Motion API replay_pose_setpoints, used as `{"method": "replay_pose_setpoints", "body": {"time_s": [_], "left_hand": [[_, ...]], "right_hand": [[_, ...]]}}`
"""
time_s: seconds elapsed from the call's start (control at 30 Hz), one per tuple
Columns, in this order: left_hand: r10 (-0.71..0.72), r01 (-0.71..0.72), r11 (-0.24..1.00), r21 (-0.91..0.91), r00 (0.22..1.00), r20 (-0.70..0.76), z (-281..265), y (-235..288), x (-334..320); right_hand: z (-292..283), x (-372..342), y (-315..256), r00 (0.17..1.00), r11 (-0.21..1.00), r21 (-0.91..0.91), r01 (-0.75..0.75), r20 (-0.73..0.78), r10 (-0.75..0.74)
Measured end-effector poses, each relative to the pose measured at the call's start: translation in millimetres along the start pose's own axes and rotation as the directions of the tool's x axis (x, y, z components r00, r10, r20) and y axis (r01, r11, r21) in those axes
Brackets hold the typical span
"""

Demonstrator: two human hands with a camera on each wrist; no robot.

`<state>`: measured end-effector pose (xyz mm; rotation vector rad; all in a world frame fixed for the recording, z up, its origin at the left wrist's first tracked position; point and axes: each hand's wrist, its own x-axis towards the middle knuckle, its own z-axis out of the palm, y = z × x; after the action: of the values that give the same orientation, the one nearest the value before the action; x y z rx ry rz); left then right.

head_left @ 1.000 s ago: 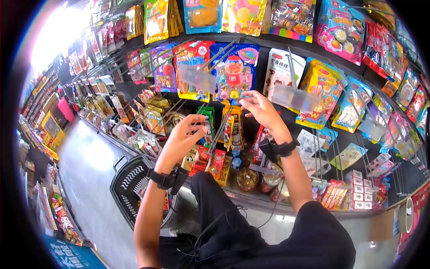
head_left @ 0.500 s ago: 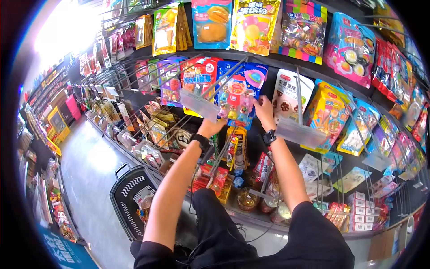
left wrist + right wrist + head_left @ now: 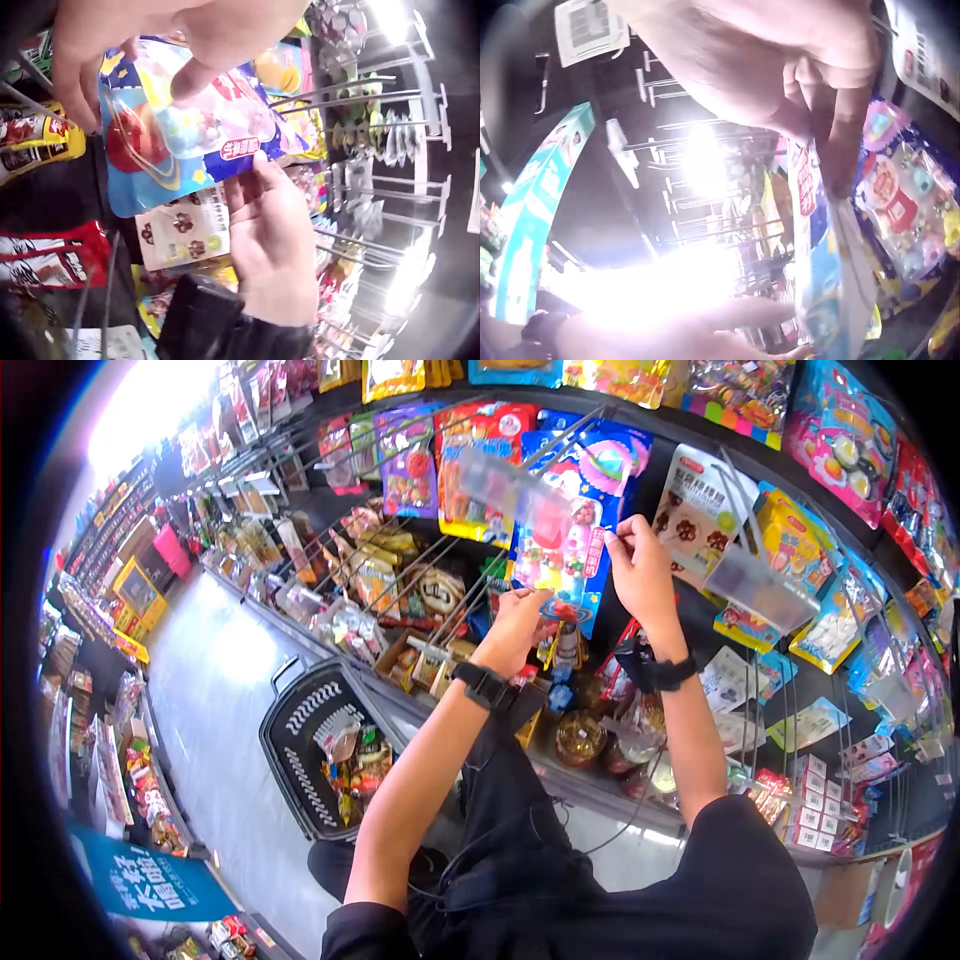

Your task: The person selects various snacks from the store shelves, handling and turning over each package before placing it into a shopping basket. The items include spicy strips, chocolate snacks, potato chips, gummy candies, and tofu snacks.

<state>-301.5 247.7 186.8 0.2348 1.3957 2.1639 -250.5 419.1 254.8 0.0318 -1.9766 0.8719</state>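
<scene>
Both hands hold a blue candy bag (image 3: 565,565) with a clear window full of colourful candies. My left hand (image 3: 515,628) pinches its lower left edge. On the right edge, beside the red label, my right hand (image 3: 642,575) pinches the bag between thumb and fingers. The bag leans to one side, and a clear tag holder (image 3: 510,488) on a metal hook overlaps its upper part. In the right wrist view the held bag (image 3: 825,277) shows edge-on, with a similar blue candy bag (image 3: 907,210) hanging behind it.
A black shopping basket (image 3: 285,745) with several packages in it stands on the floor at left. White bags (image 3: 695,510) and yellow bags (image 3: 790,540) hang on hooks to the right. Below are jars (image 3: 578,738) on the bottom shelf. Metal hooks stick out toward me.
Both hands, empty and apart at first, have reached the blue candy bag and now grip its edges. The bag has tilted and come out from the rack. The view has shifted.
</scene>
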Motion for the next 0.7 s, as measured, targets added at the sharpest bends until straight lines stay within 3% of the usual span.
{"method": "replay_pose_setpoints", "body": {"time_s": [0.03, 0.17, 0.37, 0.47, 0.57, 0.63, 0.7], "left_hand": [[0.007, -0.009, 0.998, -0.067, 0.999, -0.034, -1, 0, -15], [0.023, -0.025, 1.0, -0.015, 0.988, -0.152, -7, 0, -78], [0.252, -0.248, 0.968, 0.046, 0.941, -0.225, -26, -10, -147], [0.377, -0.4, 0.916, -0.013, 0.873, -0.31, -32, -20, -181], [0.352, -0.454, 0.883, -0.116, 0.806, -0.475, -47, -26, -214], [0.323, -0.441, 0.868, -0.23, 0.851, -0.414, -58, -31, -226], [0.322, -0.414, 0.859, -0.302, 0.894, -0.311, -61, -27, -237]], "right_hand": [[-7, -10, -19, 1.0, 1.0, -0.028, 0.002, 0.015, -0.002], [-20, -49, -64, 0.995, 0.996, 0.001, -0.084, 0.049, 0.084], [-17, -85, -101, 0.975, 0.962, 0.177, -0.209, 0.112, 0.191], [-17, -101, -119, 0.959, 0.928, 0.26, -0.268, 0.162, 0.232], [-18, -119, -133, 0.946, 0.876, 0.362, -0.319, 0.174, 0.273], [-14, -132, -143, 0.903, 0.789, 0.439, -0.429, 0.221, 0.368], [-8, -145, -141, 0.896, 0.776, 0.452, -0.441, 0.264, 0.356]]}}
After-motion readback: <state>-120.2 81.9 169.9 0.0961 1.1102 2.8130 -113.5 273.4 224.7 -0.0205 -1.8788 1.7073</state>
